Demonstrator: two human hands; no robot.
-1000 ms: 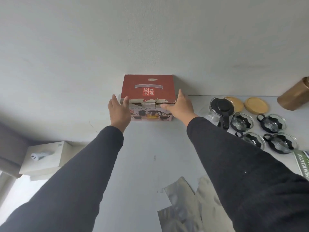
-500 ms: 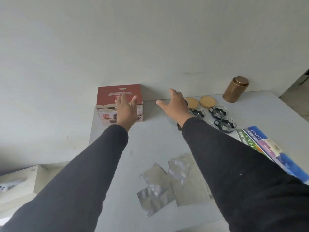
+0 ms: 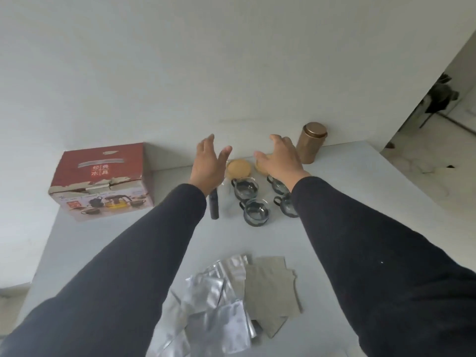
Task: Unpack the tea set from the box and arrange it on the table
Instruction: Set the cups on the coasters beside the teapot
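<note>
A: Pale counter point(image 3: 360, 202) against a white wall. Box point(image 3: 101, 181) sits shut at centre left; cups point(image 3: 246, 189) already out, centre frame.
B: Left hand point(image 3: 207, 167) and right hand point(image 3: 279, 158) hover spread, holding nothing. Probably best to lower slowly between the glassware.

box point(image 3: 103, 181) red, white front | canister point(image 3: 310, 143) copper | sleeves point(image 3: 159, 243) black | table point(image 3: 386, 202) pale grey

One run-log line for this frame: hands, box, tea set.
left hand: open, raised, empty | right hand: open, raised, empty | box: closed, table's far left | glass cups: out, grouped beneath hands
</note>
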